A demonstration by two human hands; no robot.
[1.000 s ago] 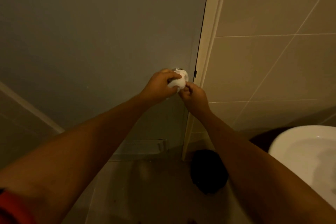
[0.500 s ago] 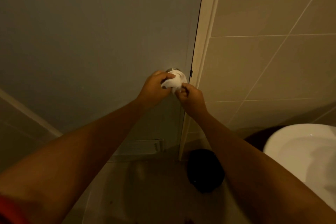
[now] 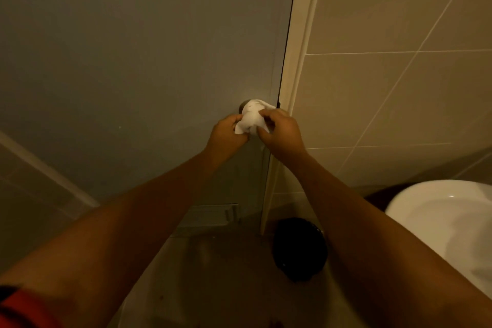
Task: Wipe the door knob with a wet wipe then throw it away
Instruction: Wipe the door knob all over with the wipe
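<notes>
A white wet wipe (image 3: 252, 117) is draped over the round metal door knob (image 3: 243, 105) on the grey door (image 3: 149, 56), close to the door's right edge. Only a sliver of the knob shows at the wipe's upper left. My left hand (image 3: 227, 134) pinches the wipe's lower left part. My right hand (image 3: 281, 130) grips the wipe from the right, fingers curled over it. Both forearms reach up from the bottom of the view.
A black bin (image 3: 299, 247) stands on the floor below the knob, by the door frame (image 3: 298, 66). A white basin (image 3: 447, 224) juts in at the lower right. Beige tiled wall (image 3: 399, 93) fills the right side. A vent sits low on the door.
The wipe has spread out over the knob, hiding most of it. My right hand has moved up onto the wipe's right side; my left hand has shifted down to the lower left.
</notes>
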